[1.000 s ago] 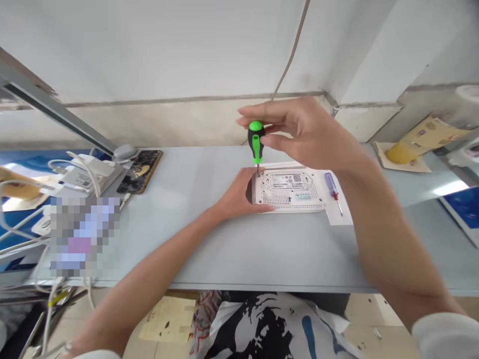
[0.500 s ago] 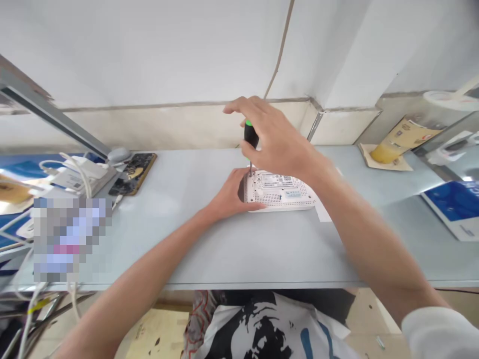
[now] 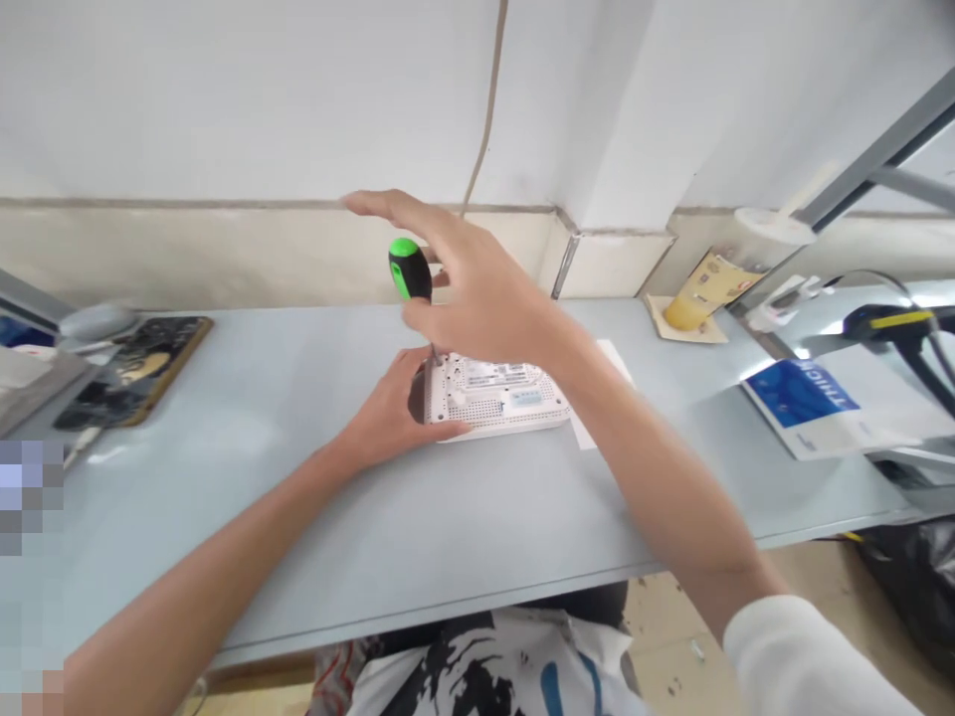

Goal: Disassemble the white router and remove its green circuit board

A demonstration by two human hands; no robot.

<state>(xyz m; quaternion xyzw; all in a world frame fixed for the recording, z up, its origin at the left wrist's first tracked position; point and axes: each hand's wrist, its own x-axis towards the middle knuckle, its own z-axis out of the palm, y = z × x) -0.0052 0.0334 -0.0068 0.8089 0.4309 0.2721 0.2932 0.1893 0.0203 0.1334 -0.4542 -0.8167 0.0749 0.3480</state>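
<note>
A white router (image 3: 488,413) lies on the grey table with its vented, labelled underside facing up. My left hand (image 3: 392,413) grips its left end, thumb along the near edge and fingers at the far side. Above the router's far left corner stands a screwdriver (image 3: 409,268) with a black and green handle, slightly tilted, its shaft reaching down to the corner. My right hand (image 3: 477,288) holds the handle between the thumb and the rear fingers, while the index finger stretches out over it. My right hand and forearm cover part of the router's far edge.
White paper (image 3: 589,433) lies beside the router's right end. At left is an opened phone-like device (image 3: 138,373) with bare circuitry. A cup of yellow drink (image 3: 697,298) stands on cardboard at back right, near a blue and white box (image 3: 813,403). The wall (image 3: 298,254) borders the table's far side.
The view has swung to the right, so everything sits further left. My right hand's fingers have loosened and spread around the screwdriver, baring more of its handle. My left hand keeps its hold on the router.
</note>
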